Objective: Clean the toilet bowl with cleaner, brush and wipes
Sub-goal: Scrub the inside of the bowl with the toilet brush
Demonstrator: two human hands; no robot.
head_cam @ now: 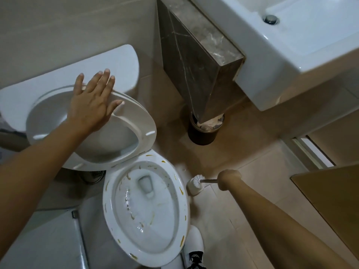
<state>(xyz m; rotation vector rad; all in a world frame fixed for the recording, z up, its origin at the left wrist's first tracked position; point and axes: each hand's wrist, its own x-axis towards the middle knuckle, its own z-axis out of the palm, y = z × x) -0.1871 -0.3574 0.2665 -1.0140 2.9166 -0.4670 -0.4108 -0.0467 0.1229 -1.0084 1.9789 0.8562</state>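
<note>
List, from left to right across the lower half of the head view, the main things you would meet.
Left forearm → toilet bowl → brush holder → brush handle → right hand → wooden door edge.

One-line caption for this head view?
Left hand holds the toilet seat up; right hand grips the brush beside the stained bowl.

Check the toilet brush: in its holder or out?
In. The brush head sits in the white holder on the floor beside the bowl; the right hand grips its handle, not yet lifted.
</note>
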